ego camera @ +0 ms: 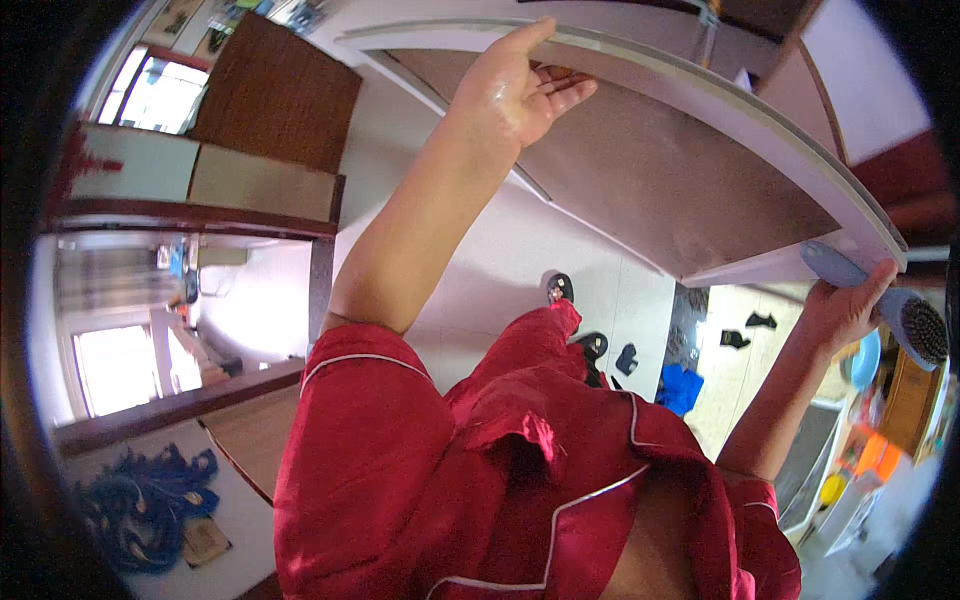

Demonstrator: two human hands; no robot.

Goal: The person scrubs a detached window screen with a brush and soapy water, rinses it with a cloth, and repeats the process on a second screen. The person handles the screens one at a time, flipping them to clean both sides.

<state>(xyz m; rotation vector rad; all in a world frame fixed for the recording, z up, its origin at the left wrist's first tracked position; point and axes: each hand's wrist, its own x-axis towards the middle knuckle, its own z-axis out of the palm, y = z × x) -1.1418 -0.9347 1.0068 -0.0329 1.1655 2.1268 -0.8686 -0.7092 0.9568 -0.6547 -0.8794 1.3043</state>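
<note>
A large framed panel [675, 184], with a pale frame around a grey-brown sheet that may be mesh, stands tilted before me. My left hand [514, 94] grips its upper rail, the thumb over the outer edge and the fingers curled on the inner side. At the panel's right corner, my right hand [847, 307] holds a blue-grey hairbrush [911, 326] by its middle. The brush's dark bristles point away from the panel, and its handle end overlaps the frame. The right thumb is close to the frame's corner; whether it presses there I cannot tell.
Loose dark footwear [628, 360] lies near my slippered feet, with a crumpled blue item [680, 388] by the dark threshold. A brown wooden door [277, 94] is at upper left. Blue bundled items [150, 502] lie at lower left; another framed screen [810, 450] leans at right.
</note>
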